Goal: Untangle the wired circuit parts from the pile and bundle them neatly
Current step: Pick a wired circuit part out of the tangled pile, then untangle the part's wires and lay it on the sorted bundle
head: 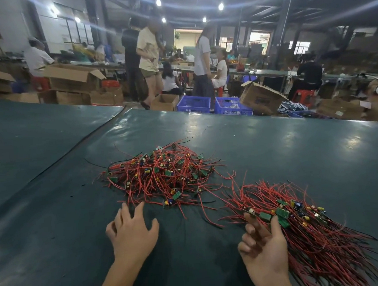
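Note:
A tangled pile (161, 173) of small green circuit boards with red and black wires lies mid-table. To its right lies a sorted bundle (304, 228), its boards lined up and the wires fanned toward the near right. My left hand (131, 232) hovers palm-down with fingers spread, fingertips just short of the pile's near edge. At the bundle's left edge is my right hand (263, 246), palm turned up and fingers loosely curled. Its index fingertip and thumb touch the boards; I cannot tell whether it grips any.
The work surface is a dark green table (272, 142) with a seam running diagonally at the left. Beyond its far edge stand blue crates (194, 103), cardboard boxes (259, 99) and several people at other benches.

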A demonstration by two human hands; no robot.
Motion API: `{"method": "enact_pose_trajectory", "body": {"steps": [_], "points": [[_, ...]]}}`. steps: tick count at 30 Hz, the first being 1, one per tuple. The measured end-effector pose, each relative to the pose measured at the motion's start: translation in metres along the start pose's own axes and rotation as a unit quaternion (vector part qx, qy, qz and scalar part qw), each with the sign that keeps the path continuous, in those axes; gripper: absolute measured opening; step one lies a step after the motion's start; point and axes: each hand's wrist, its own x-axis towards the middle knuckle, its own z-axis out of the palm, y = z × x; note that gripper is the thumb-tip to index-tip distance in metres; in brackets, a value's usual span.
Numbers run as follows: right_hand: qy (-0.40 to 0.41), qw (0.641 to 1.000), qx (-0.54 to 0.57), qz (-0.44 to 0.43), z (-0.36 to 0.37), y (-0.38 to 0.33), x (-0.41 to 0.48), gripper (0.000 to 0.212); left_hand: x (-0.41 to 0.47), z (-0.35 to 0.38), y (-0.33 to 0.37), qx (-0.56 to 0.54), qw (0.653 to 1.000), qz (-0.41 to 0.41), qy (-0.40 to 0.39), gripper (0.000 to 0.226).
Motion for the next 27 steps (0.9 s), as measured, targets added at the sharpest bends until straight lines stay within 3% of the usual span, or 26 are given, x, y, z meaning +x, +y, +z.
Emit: {"method": "enact_pose_trajectory", "body": {"steps": [2, 7, 11, 14, 16, 20, 27], "points": [[-0.014, 0.999, 0.034, -0.01, 0.0, -0.002, -0.001, 0.064, 0.002, 0.002, -0.002, 0.028, 0.999, -0.013, -0.029, 0.062], [-0.001, 0.996, 0.014, -0.088, 0.001, -0.003, -0.002, 0.041, 0.003, 0.004, -0.001, 0.022, 1.0, -0.009, -0.002, 0.058], [0.005, 0.996, -0.01, -0.09, 0.004, -0.001, -0.004, 0.038, 0.002, 0.003, 0.003, -0.074, 0.997, -0.016, 0.02, 0.049], [-0.003, 0.997, -0.026, -0.076, 0.004, -0.001, -0.004, 0.04, -0.002, -0.001, 0.01, -0.288, 0.956, -0.005, 0.05, 0.028], [-0.013, 0.997, -0.034, -0.067, 0.004, 0.0, -0.004, 0.041, -0.009, -0.005, 0.017, -0.371, 0.925, 0.032, 0.076, 0.018], [-0.037, 0.995, -0.068, -0.056, 0.006, 0.005, -0.005, 0.041, -0.025, -0.009, 0.033, -0.421, 0.894, 0.121, 0.096, 0.024], [-0.068, 0.951, -0.286, -0.102, 0.012, 0.023, -0.005, 0.032, -0.05, -0.004, 0.057, -0.514, 0.84, 0.176, -0.007, 0.028]]}}
